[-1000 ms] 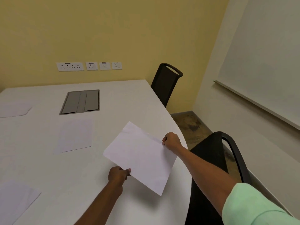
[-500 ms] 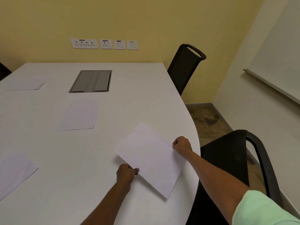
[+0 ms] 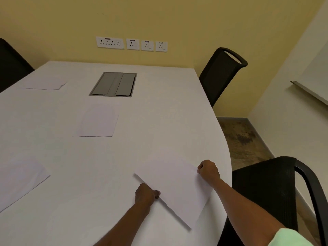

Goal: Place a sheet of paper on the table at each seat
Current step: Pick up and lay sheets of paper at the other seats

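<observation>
A white sheet of paper (image 3: 177, 185) lies nearly flat on the white table (image 3: 159, 121) near its right edge, in front of a black chair (image 3: 271, 189). My left hand (image 3: 146, 194) pinches the sheet's near-left edge. My right hand (image 3: 208, 170) grips its far-right edge. Three other sheets lie on the table: one in the middle (image 3: 98, 121), one at the near left (image 3: 19, 178), one at the far left (image 3: 45, 83).
A grey cable hatch (image 3: 114, 84) is set into the table's far middle. A second black chair (image 3: 221, 71) stands at the far right corner, another chair back (image 3: 10, 64) at the far left. Wall sockets (image 3: 131, 44) line the yellow wall.
Both hands have lowered the sheet from the air down onto the table near the right edge. My view has tilted down and leftward.
</observation>
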